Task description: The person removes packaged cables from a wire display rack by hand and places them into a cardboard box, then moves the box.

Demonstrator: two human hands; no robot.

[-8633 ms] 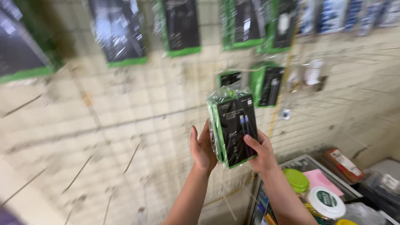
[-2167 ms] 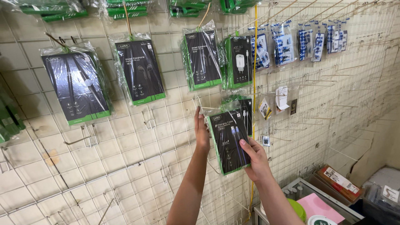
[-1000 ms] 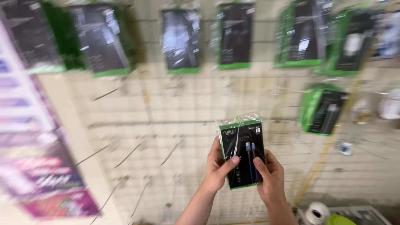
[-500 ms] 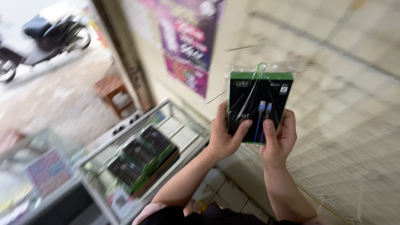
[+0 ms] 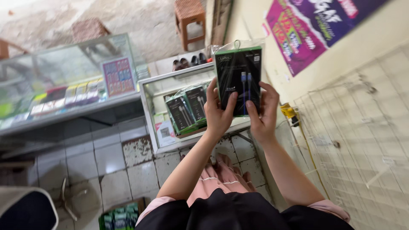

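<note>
Shop interior, tiled floor [image 5: 110, 162]. Our left hand [image 5: 218, 114] and right hand [image 5: 260, 114] each close fingers on one packaged cable [image 5: 238, 81], upright, long axis vertical, above both palms; behind it, glass display case [image 5: 170, 91]; wire grid wall [image 5: 366, 140] right.

Bare forearms run up from short pink sleeves [image 5: 328, 207], a black top [image 5: 243, 213] fills the bottom edge, and pink fabric with a pale seam [image 5: 217, 179] shows below it.
</note>
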